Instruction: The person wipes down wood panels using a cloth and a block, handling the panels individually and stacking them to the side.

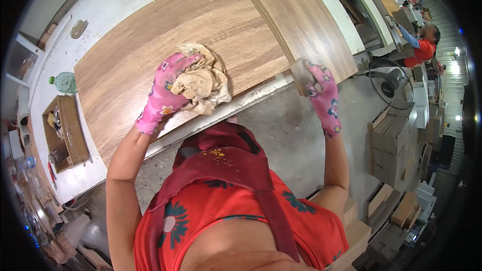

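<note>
My left hand (168, 86), in a pink flowered glove, is closed on a crumpled beige rag (203, 83). The rag is pressed onto a large wood-grain board (150, 30) lying flat on the white table. My right hand (323, 88), gloved alike, grips a small grey-brown block (301, 74), smeared by motion. That block is at the near left corner of a second wood-grain board (306, 20), which lies over the right part of the large one. Whether the block touches this board's edge I cannot tell.
On the white table (55, 78) are a green plastic bottle (64, 82), a cardboard box (74, 130) of odds and ends, and a small block (79, 29). Rightward stand a black fan (390, 84), stacked panels (394, 140) and a person in red (426, 50).
</note>
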The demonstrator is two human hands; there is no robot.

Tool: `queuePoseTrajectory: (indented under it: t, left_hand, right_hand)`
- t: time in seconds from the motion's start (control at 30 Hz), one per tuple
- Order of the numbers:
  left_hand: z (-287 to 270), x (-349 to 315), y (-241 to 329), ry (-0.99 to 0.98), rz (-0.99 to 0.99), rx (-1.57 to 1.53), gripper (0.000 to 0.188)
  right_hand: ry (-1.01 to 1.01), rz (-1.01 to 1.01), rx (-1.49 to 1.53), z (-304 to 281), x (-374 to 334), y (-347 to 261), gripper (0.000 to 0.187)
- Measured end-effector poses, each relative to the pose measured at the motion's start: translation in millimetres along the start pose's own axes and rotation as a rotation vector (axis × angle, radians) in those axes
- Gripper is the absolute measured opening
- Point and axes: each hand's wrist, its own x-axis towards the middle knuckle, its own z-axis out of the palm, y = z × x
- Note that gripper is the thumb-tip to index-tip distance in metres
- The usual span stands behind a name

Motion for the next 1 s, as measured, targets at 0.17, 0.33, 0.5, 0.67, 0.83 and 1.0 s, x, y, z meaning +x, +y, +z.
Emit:
queuePoseTrajectory:
  t: [0.17,0.33,0.5,0.67,0.83,1.0]
  left_hand:
    - [-2.3,0.9,0.7,-0.008,0.019,-0.003,0.065]
    - [-8.2,4.2,3.7,-0.040,0.053,0.037,0.063]
    - [-9.8,8.6,4.0,-0.048,0.115,0.074,0.061]
    - [-9.8,10.8,-3.2,-0.002,0.240,0.046,0.062]
    - [-10.4,9.1,-1.5,-0.099,0.102,0.103,0.061]
    - [-9.2,6.5,-0.6,-0.056,0.116,0.076,0.063]
  right_hand:
    - [-0.113,-0.011,-0.116,34.7,64.2,-6.6,0.046]
    - [-0.187,-0.026,-0.206,71.1,178.9,-40.7,0.034]
    - [-0.221,-0.013,0.048,138.6,311.5,-27.7,0.039]
    - [-0.265,-0.046,0.064,147.3,338.7,-17.2,0.039]
    - [-0.341,-0.012,-0.065,90.5,250.6,-20.8,0.035]
    - [-0.490,0.125,-0.153,5.9,124.7,-21.2,0.034]
